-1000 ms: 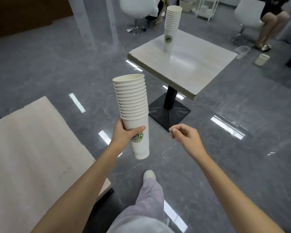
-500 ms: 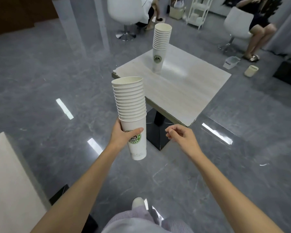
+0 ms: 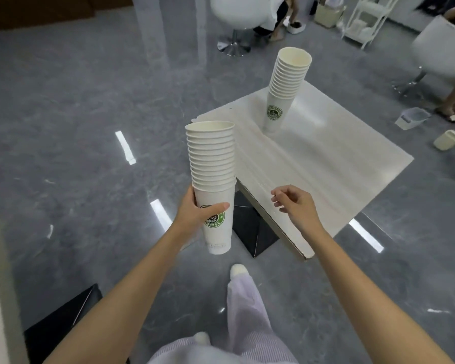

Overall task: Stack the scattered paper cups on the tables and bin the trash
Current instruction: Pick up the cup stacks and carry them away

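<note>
1. Cups point(image 3: 212, 164), nested tall, clasped near the base by left grip point(image 3: 192, 214), thumb across the logo, just beside the tabletop point(image 3: 339, 166) edge.
2. Right grip point(image 3: 297, 206) loosely curled, empty, above that edge.
3. Top-heavy, held low: may sway or tip; may crush if squeezed.
4. Thin white paper, tapered, rolled rims.

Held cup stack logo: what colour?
Logo is green with white lettering; best in head view.

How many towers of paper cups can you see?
2. One cup tower is held in the left hand; the other tower stands on the table. A single loose cup lies on the floor, right of the table.
</note>
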The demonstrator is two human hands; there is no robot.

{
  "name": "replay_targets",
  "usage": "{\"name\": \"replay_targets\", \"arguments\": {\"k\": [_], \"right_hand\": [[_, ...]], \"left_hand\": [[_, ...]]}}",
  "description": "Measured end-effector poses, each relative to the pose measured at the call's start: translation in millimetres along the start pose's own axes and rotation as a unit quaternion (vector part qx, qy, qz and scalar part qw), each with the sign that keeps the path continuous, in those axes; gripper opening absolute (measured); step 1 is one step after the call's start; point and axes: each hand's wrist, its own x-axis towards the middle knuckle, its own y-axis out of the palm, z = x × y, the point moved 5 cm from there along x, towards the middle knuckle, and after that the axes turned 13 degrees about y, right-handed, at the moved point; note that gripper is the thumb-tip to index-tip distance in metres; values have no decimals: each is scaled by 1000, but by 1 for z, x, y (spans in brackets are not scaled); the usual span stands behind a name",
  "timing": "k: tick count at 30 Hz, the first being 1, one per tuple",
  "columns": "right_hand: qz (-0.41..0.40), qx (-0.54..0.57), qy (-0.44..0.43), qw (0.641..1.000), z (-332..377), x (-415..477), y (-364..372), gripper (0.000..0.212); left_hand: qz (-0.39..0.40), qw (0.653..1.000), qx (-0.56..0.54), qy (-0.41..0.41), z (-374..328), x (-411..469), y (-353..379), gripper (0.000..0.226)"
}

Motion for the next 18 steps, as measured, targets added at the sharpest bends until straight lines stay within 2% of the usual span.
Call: {"name": "replay_targets", "arguments": {"k": [6,9,15,18], "right_hand": [[-1,-8,-15,1000,38,117,-23,14],[-11,-6,-9,1000,53,175,-30,16],[-34,-11,15,999,73,261,-35,65],[-37,-2,-17,999,82,290,-35,82]], "left_hand": [[-55,998,6,-2,-7,67,17,69],[-92,996,10,-7,-7,96,19,81],[-145,989,6,-11,-8,142,25,76],[-154,988,8,-12,-10,160,28,78]]}}
